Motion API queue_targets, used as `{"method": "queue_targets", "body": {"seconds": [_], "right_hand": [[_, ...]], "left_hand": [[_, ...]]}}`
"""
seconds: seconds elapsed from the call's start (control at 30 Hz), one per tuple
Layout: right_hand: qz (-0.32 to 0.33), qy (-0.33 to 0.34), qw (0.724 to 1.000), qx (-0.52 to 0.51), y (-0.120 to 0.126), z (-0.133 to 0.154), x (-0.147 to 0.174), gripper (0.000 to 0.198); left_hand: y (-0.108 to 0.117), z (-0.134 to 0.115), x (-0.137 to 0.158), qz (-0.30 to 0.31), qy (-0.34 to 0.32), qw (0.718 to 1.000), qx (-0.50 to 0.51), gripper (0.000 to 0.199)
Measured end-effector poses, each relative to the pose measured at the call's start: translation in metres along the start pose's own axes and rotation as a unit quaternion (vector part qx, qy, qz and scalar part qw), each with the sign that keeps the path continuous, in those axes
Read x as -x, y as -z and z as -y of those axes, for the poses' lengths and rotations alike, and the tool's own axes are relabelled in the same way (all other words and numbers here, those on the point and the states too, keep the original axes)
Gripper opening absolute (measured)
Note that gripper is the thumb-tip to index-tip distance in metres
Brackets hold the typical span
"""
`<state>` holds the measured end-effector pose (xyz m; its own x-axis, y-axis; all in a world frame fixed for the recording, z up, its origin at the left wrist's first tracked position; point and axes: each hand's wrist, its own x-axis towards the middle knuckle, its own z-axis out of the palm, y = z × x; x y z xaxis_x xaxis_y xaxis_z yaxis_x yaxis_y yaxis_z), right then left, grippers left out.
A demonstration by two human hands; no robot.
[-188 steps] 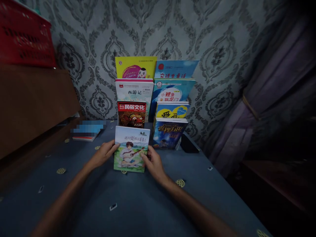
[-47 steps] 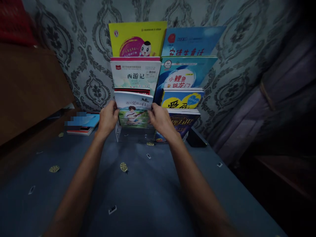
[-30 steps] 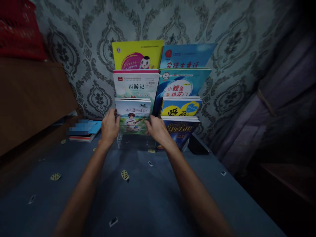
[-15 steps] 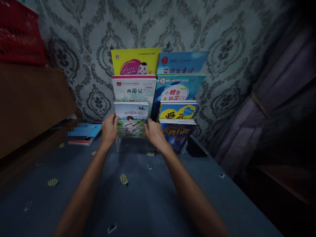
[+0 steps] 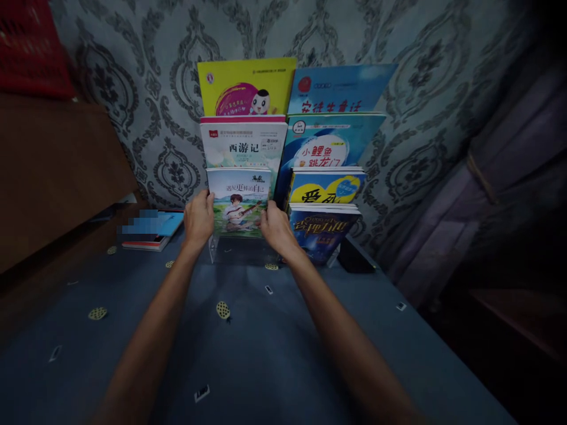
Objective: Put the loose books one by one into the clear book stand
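Head view: guitar-cover book point(image 5: 238, 200) stood upright between hands, long axis vertical, in front tier of clear rack point(image 5: 213, 249). Left hand point(image 5: 199, 218) gripped left edge, right hand point(image 5: 274, 225) gripped right edge; both equally near. Dark-blue book point(image 5: 322, 231) just right of right hand.

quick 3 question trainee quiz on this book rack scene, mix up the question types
1. True or false: both hands hold the guitar-cover book.
2. Which book stands at the top of the rack's left column? A) yellow book B) red book C) black book
3. Fill in: the right hand is nearest the dark ____ book in the right column.

Key: 1 true: left hand and right hand hold its side edges. 2 A. 3 blue.
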<state>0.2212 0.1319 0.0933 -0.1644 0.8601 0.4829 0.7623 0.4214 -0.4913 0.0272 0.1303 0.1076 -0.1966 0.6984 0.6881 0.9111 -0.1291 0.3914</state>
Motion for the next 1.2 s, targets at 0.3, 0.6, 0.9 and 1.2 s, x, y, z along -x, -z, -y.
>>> {"method": "queue_targets", "body": {"seconds": [0.3,0.6,0.9,1.2], "right_hand": [[-0.046,-0.014,0.998,0.037,-0.001,-0.003,-0.004,0.027],[-0.019,-0.035,0.998,0.043,0.005,0.006,0.001,0.03],[0.003,-0.026,0.999,0.031,0.009,0.01,0.002,0.036],[0.016,-0.044,0.998,0.037,0.016,0.016,0.003,0.036]], "left_hand": [[-0.009,-0.001,0.001,-0.032,-0.013,0.998,0.045,0.029],[-0.002,0.0,-0.002,-0.019,-0.014,0.999,0.045,0.029],[-0.004,0.004,0.001,-0.031,-0.015,0.997,0.065,0.031],[-0.002,0.003,0.008,-0.019,-0.033,0.996,0.08,0.035]]}}
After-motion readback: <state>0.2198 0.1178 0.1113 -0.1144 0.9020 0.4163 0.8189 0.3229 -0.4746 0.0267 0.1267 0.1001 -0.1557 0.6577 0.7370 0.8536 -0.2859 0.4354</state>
